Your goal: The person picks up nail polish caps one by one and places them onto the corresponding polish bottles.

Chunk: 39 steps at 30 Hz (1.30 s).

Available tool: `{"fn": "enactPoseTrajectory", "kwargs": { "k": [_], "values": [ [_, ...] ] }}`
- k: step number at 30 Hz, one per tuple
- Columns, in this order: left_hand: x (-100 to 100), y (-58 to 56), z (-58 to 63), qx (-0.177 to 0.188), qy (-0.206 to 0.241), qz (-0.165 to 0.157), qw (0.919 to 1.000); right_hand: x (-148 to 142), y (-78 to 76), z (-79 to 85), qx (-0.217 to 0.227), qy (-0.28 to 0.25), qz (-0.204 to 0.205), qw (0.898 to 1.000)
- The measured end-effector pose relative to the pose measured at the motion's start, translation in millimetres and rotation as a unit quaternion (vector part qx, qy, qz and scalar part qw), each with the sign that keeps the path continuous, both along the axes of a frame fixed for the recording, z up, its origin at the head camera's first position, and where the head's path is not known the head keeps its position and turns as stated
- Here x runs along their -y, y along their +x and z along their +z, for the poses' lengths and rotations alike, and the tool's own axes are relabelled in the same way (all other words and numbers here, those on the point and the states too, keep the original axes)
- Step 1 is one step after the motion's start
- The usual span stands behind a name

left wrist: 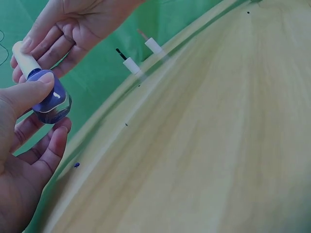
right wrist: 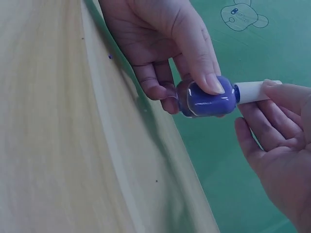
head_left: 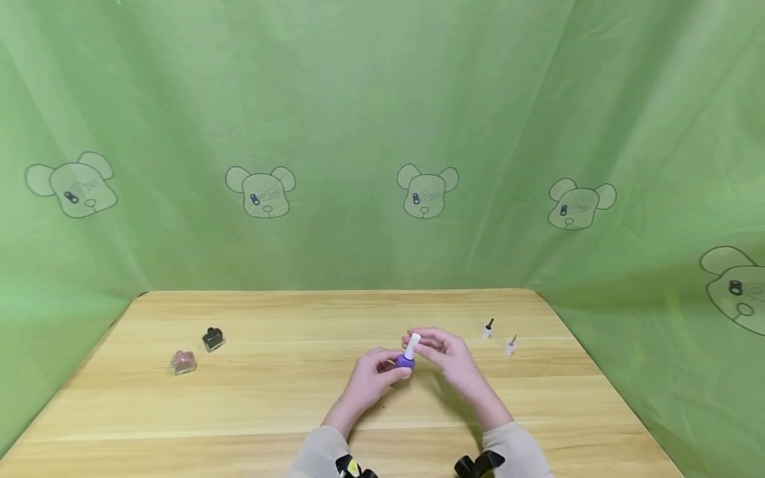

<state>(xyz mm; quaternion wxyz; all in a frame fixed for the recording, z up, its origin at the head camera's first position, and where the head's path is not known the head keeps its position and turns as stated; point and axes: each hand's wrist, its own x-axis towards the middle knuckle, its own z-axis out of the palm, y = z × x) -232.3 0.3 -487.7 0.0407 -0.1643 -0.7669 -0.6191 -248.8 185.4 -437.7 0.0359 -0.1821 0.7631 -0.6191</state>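
While both hands are meeting over the table (head_left: 269,411), the left hand (head_left: 372,380) is gripping a purple bottle (head_left: 405,363) between thumb and bent fingers, and the right hand (head_left: 448,358) is pinching its white cap (head_left: 414,345), the spare fingers curving loosely behind. From where I'm standing, the bottle is leaning, cap end toward the right hand, and seems to be hovering clear of the table.

If the cap is sitting loose, more tilt could be sending polish down the side, and a sudden tug could be flicking drops. Smooth walls could also be slipping under the left thumb. To the right, a black brush (head_left: 489,324) and a pinkish brush (head_left: 513,340) are standing bristles-up on their caps, where a stray elbow could be toppling them.

The left fingers are covering part of the bottle, and the cap is hiding whatever is inside the neck, so I'm not managing to tell whether it's screwed tight. The sleeves (head_left: 518,451) are running out of sight, and a bluish speck (left wrist: 77,165) is staying too small to identify.
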Motion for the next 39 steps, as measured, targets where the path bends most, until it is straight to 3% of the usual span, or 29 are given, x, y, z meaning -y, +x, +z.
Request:
{"fn": "enactPoseTrajectory", "kwargs": {
  "k": [8, 12, 15, 21, 27, 32, 39],
  "values": [
    [-0.7, -0.6, -1.2, 0.001, -0.005, -0.004, 1.0000, 9.7, 1.4, -4.3, -0.006, -0.004, -0.111, 0.994],
    [-1.4, -0.6, -1.7, 0.005, -0.004, -0.009, 0.9999, 13.6, 2.4, -4.5, -0.010, -0.009, -0.141, 0.990],
    [-1.8, -0.5, -1.7, 0.008, -0.001, -0.009, 0.9999, 13.1, 2.4, -3.5, -0.013, -0.013, -0.130, 0.991],
    [-1.6, -0.7, -0.8, 0.004, 0.005, 0.003, 1.0000, 2.3, -1.2, -1.2, -0.010, -0.008, -0.042, 0.999],
    [-0.7, -0.9, -1.9, 0.008, 0.007, 0.000, 0.9999, -3.9, -1.3, 2.4, -0.009, 0.003, 0.028, 1.000],
    [-1.4, -1.4, -1.9, 0.011, 0.003, -0.002, 0.9999, -2.9, 0.6, 2.9, -0.011, 0.015, 0.011, 1.000],
    [-2.3, 1.5, 0.9, 0.008, 0.002, -0.011, 0.9999, 0.5, -0.2, -0.8, -0.022, 0.008, -0.066, 0.998]
  ]
}}
